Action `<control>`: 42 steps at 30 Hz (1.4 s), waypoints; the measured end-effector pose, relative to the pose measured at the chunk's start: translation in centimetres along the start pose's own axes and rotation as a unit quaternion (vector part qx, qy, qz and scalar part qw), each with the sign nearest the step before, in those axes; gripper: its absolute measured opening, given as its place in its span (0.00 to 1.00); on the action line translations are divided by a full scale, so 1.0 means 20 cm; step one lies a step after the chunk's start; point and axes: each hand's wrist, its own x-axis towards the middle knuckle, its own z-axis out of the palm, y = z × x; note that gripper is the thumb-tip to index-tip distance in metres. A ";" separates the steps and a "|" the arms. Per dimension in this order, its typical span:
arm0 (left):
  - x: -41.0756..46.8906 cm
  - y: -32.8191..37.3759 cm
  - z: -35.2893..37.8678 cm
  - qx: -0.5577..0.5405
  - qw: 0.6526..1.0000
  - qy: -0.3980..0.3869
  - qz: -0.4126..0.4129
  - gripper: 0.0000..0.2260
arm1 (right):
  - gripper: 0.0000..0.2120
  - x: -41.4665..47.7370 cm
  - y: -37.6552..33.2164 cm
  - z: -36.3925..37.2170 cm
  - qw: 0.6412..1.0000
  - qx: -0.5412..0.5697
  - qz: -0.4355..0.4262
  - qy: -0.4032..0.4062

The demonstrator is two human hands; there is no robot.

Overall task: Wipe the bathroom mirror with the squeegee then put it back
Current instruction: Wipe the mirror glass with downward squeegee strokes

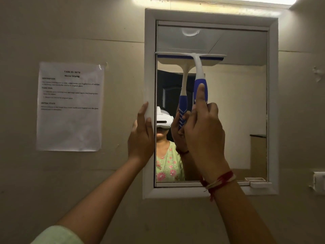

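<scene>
A white-framed mirror (237, 103) hangs on the beige wall. A squeegee (197, 64) with a white head and blue handle lies against the glass, its blade level across the upper left part of the mirror. My right hand (204, 131) grips the blue handle, index finger stretched up along it. My left hand (140, 138) rests on the left side of the mirror frame (149, 67), fingers straight, thumb at the inner edge. The glass reflects the squeegee, a person wearing a white headset, and a dark door.
A printed task sheet (70, 106) is taped to the wall left of the mirror. A small white tray (260, 184) sits on the frame's lower right ledge. A white fitting (318, 182) is on the wall at far right. A light strip (219, 2) glows above.
</scene>
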 end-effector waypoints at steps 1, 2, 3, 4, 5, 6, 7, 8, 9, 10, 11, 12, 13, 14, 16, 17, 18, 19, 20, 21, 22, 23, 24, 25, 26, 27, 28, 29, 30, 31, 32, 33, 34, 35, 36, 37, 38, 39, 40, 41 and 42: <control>0.00 0.00 0.00 0.003 1.000 0.001 0.000 0.19 | 0.29 -0.02 0.00 0.00 1.000 0.002 0.002 -0.003; 0.00 0.00 0.00 0.004 1.000 0.002 0.001 0.19 | 0.29 -0.04 0.01 0.00 1.000 0.005 0.004 -0.005; 0.00 0.00 0.00 0.003 1.000 0.002 0.003 0.19 | 0.29 -0.05 0.01 0.00 1.000 0.008 0.005 -0.005; 0.00 0.00 0.00 0.000 1.000 0.001 0.005 0.19 | 0.29 -0.07 0.01 -0.01 1.000 0.011 0.006 -0.005; 0.00 0.00 0.01 -0.001 1.000 0.000 0.006 0.19 | 0.28 -0.09 0.02 -0.01 1.000 0.014 0.007 -0.006; 0.00 0.00 0.01 -0.002 1.000 0.001 0.007 0.19 | 0.28 -0.11 0.02 -0.01 1.000 0.018 0.007 -0.008; 0.00 0.00 0.01 -0.003 1.000 0.002 0.007 0.19 | 0.28 -0.13 0.02 -0.02 1.000 0.020 0.006 -0.011; 0.00 0.00 0.01 -0.004 1.000 0.003 0.008 0.19 | 0.28 -0.15 0.02 -0.02 1.000 0.022 0.005 -0.014; 0.00 0.00 0.01 -0.004 1.000 0.004 0.008 0.19 | 0.28 -0.17 0.03 -0.02 1.000 0.023 0.005 -0.017; 0.00 0.00 0.01 -0.004 1.000 0.004 0.009 0.19 | 0.28 -0.18 0.03 -0.03 0.999 0.025 0.005 -0.020; 0.00 0.00 0.01 -0.005 1.000 0.004 0.010 0.19 | 0.28 -0.20 0.03 -0.03 0.999 0.028 0.006 -0.022; 0.00 0.00 0.01 -0.007 1.000 0.004 0.013 0.19 | 0.28 -0.22 0.03 -0.03 0.999 0.030 0.006 -0.022; 0.00 0.00 0.01 -0.008 1.000 0.003 0.016 0.19 | 0.29 -0.23 0.03 -0.03 0.999 0.032 0.007 -0.022; 0.00 -0.01 0.01 -0.009 1.000 0.002 0.018 0.19 | 0.29 -0.24 0.02 -0.03 0.999 0.035 0.007 -0.021; 0.00 -0.01 0.01 -0.008 1.000 0.002 0.019 0.19 | 0.28 -0.27 0.02 -0.04 0.999 0.044 0.010 -0.019; 0.00 -0.01 0.00 -0.009 1.000 0.002 0.018 0.19 | 0.27 -0.29 0.02 -0.04 0.999 0.047 0.012 -0.017; 0.00 -0.01 0.00 -0.010 1.000 0.002 0.018 0.19 | 0.27 -0.30 0.02 -0.05 0.999 0.049 0.014 -0.017; 0.00 -0.02 0.00 -0.011 1.000 0.001 0.017 0.19 | 0.27 -0.32 0.02 -0.05 0.998 0.051 0.016 -0.019; 0.00 -0.02 0.00 -0.011 1.000 0.001 0.016 0.19 | 0.27 -0.34 0.02 -0.05 0.998 0.050 0.018 -0.021; 0.00 -0.02 0.00 -0.010 1.000 0.000 0.016 0.19 | 0.27 -0.36 0.02 -0.06 0.998 0.050 0.020 -0.024; 0.00 -0.02 0.00 -0.009 1.000 -0.001 0.016 0.19 | 0.27 -0.38 0.02 -0.06 0.998 0.052 0.022 -0.028; 0.00 -0.02 0.00 -0.009 1.000 -0.002 0.016 0.19 | 0.27 -0.41 0.03 -0.06 0.998 0.055 0.024 -0.033; 0.00 -0.02 0.00 -0.009 1.000 -0.002 0.016 0.19 | 0.27 -0.43 0.03 -0.07 0.997 0.055 0.025 -0.037; 0.00 -0.03 0.01 -0.008 1.000 -0.001 0.016 0.19 | 0.28 -0.45 0.04 -0.07 0.997 0.054 0.025 -0.041; 0.01 -0.03 0.01 -0.007 1.000 0.000 0.016 0.19 | 0.28 -0.47 0.05 -0.07 0.997 0.054 0.026 -0.044; 0.00 -0.03 0.01 -0.008 1.000 -0.001 0.017 0.19 | 0.28 -0.49 0.05 -0.08 0.997 0.056 0.026 -0.049; 0.00 -0.03 0.01 -0.010 1.000 -0.002 0.018 0.19 | 0.28 -0.51 0.06 -0.09 0.997 0.058 0.027 -0.054; 0.00 -0.03 0.01 -0.012 1.000 -0.002 0.020 0.19 | 0.28 -0.52 0.06 -0.09 0.996 0.059 0.026 -0.060; 0.00 -0.03 0.01 -0.013 1.000 -0.002 0.021 0.19 | 0.28 -0.54 0.07 -0.10 0.996 0.059 0.026 -0.066; 0.00 -0.03 0.01 -0.012 1.000 -0.002 0.022 0.19 | 0.28 -0.56 0.07 -0.10 0.996 0.058 0.025 -0.070; 0.00 -0.03 0.01 -0.011 1.000 0.000 0.021 0.19 | 0.28 -0.57 0.08 -0.11 0.995 0.056 0.025 -0.074; 0.00 -0.03 0.01 -0.010 1.000 0.002 0.020 0.19 | 0.27 -0.59 0.08 -0.11 0.995 0.056 0.026 -0.076; 0.00 -0.03 0.01 -0.010 1.000 0.004 0.019 0.18 | 0.27 -0.61 0.08 -0.12 0.995 0.057 0.028 -0.079; 0.00 -0.03 0.01 -0.010 1.000 0.005 0.018 0.18 | 0.27 -0.63 0.09 -0.12 0.995 0.055 0.028 -0.084; 0.00 -0.03 0.01 -0.010 1.000 0.007 0.017 0.18 | 0.26 -0.65 0.09 -0.13 0.994 0.051 0.028 -0.089; 0.00 -0.03 0.01 -0.011 1.000 0.011 0.017 0.18 | 0.26 -0.67 0.09 -0.13 0.994 0.048 0.029 -0.093; 0.00 -0.03 0.01 -0.013 1.000 0.017 0.017 0.18 | 0.26 -0.70 0.09 -0.14 0.994 0.046 0.031 -0.097; -0.01 -0.02 0.02 -0.014 0.999 0.023 0.018 0.18 | 0.26 -0.72 0.09 -0.15 0.993 0.046 0.032 -0.101; -0.01 -0.02 0.02 -0.014 0.999 0.026 0.020 0.18 | 0.26 -0.74 0.09 -0.15 0.993 0.046 0.034 -0.106; -0.01 -0.02 0.02 -0.015 0.999 0.027 0.023 0.18 | 0.27 -0.76 0.09 -0.16 0.992 0.047 0.035 -0.111; -0.01 -0.02 0.02 -0.016 0.999 0.025 0.025 0.18 | 0.27 -0.78 0.08 -0.17 0.991 0.049 0.038 -0.116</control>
